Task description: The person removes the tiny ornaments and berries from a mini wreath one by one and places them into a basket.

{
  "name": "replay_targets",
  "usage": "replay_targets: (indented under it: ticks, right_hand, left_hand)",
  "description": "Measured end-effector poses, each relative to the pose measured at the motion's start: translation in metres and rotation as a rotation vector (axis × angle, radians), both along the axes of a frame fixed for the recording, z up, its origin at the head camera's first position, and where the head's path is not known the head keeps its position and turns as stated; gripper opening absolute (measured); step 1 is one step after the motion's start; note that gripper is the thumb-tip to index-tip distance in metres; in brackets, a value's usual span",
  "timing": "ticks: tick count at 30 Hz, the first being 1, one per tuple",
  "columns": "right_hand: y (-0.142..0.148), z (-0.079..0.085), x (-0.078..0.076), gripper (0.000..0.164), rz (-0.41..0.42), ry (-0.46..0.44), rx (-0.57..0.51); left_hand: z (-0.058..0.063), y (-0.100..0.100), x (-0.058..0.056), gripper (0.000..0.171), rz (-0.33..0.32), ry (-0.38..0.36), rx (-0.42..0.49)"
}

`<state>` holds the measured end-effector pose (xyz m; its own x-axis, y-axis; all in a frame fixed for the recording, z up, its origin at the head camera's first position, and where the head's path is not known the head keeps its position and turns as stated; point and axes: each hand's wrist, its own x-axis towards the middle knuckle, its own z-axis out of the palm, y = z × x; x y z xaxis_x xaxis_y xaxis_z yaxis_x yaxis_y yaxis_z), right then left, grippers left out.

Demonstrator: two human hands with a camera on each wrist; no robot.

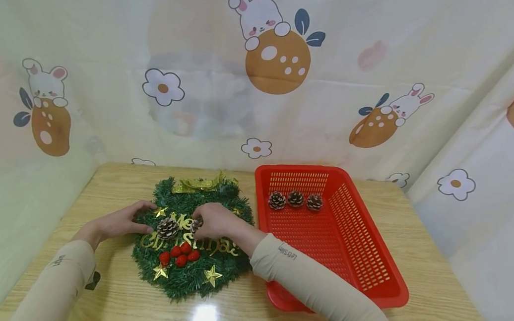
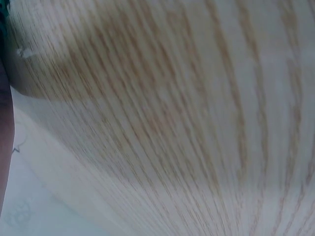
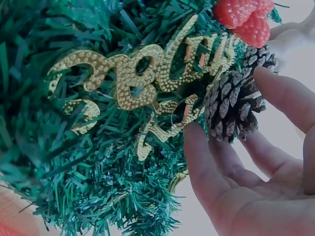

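wreath [image 1: 189,277], basket [image 1: 364,240] on wooden table [image 1: 133,313]

Bunny-print curtain [image 1: 218,123] behind wooden table [image 1: 417,248]

five pine cones [image 1: 168,229], one wreath [image 1: 182,286], five red berries [image 1: 181,261], one red basket [image 1: 304,236]

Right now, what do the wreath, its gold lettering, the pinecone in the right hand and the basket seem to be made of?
Wreath: likely plastic tinsel; thin, flat green strips.
Gold lettering: shiny and dimpled, probably coated plastic, though metal is possible.
Pinecone: apparently natural, woody and rough; overlapping scales with pale edges.
Basket: probably moulded plastic; smooth red, regular slots.
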<state>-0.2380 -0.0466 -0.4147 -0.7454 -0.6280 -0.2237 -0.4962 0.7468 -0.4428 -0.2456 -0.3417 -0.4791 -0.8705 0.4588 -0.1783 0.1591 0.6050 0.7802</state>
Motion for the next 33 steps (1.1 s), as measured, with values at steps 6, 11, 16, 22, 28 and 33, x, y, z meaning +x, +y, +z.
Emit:
replay_targets:
  ticks: [6,11,16,22,28,33]
  right_hand:
    - [0.005,0.008,-0.003,0.046,-0.030,-0.023,-0.065]
    - [0.009,0.011,-0.004,0.046,-0.053,-0.031,-0.139]
    - [0.012,0.013,-0.005,0.045,-0.090,0.001,-0.187]
    - [0.014,0.017,-0.005,0.049,-0.163,0.003,-0.244]
    - [0.016,0.026,-0.004,0.048,-0.187,0.021,-0.291]
    - [0.022,0.035,-0.009,0.048,-0.212,0.044,-0.359]
  left_hand:
    - [0.002,0.001,-0.002,0.070,0.005,0.001,0.001]
    - [0.001,0.002,-0.003,0.071,0.006,-0.004,-0.007]
    - [0.000,0.002,-0.003,0.071,0.001,0.002,-0.007]
    - [-0.002,0.001,-0.004,0.070,-0.004,0.011,0.003]
    - [-0.001,0.000,-0.002,0.069,0.001,0.003,0.009]
    - [0.000,0.001,-0.001,0.069,-0.001,-0.003,0.007]
